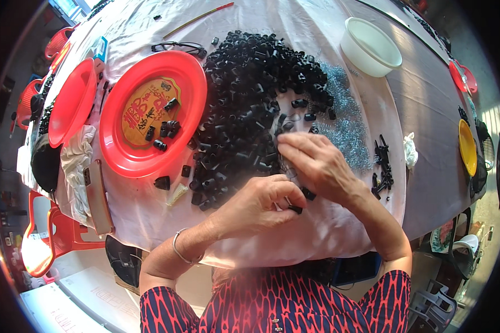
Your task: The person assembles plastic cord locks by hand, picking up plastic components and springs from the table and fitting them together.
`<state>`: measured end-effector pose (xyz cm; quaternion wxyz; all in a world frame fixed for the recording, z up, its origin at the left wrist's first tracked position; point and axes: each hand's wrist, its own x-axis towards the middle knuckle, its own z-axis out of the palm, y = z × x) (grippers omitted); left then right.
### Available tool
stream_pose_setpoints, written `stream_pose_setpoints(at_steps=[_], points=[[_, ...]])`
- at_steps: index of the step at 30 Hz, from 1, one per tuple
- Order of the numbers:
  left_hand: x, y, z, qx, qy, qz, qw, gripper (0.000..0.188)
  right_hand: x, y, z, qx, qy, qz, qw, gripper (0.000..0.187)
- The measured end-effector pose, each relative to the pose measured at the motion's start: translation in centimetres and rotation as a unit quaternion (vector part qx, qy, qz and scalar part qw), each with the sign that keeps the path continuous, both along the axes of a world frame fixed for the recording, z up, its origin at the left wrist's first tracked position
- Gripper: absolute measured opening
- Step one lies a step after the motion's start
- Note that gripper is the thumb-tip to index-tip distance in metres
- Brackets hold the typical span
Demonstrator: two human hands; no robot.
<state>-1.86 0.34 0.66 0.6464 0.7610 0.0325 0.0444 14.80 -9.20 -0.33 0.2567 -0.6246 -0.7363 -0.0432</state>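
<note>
My left hand (261, 201) is closed in a pinch on a small black plastic piece (295, 210) at the near edge of the table. Just beyond it, to the right, my right hand (323, 165) has its fingers bent and pressed together; what lies between their tips is hidden. Those fingertips are at the right side of a big heap of black plastic pieces (250, 83), short and tube-like. A spread of tiny shiny silver-blue parts (347, 122) lies beyond and right of my right hand. Left of the heap, a red plate (110, 130) holds several black pieces (169, 129).
A white round tub (366, 47) stands at the far right. Black thin parts (383, 166) and a crumpled white tissue (410, 150) lie right of my hand. Eyeglasses (178, 47), a second red plate (72, 102), a phone-like case (98, 197) and a yellow dish (467, 148) are farther out.
</note>
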Motion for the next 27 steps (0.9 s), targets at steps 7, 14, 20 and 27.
stream_pose_setpoints(at_steps=[7,14,20,27], points=[[0.0,0.0,-0.3,-0.009,0.058,-0.038,0.998,0.020,0.2,-4.0,1.9,-0.030,0.117,0.047,0.992,0.028],[0.0,-0.3,-0.1,-0.103,0.123,-0.008,0.987,0.017,2.5,-1.8,2.3,0.071,0.129,-0.108,0.983,0.021],[0.1,-0.1,0.6,0.029,0.081,-0.048,0.995,0.017,0.8,1.2,1.3,0.070,0.033,-0.051,0.996,0.014],[0.1,0.1,0.9,-0.209,0.095,0.193,0.954,0.020,0.4,2.3,0.2,0.015,-0.020,-0.066,0.998,0.019]])
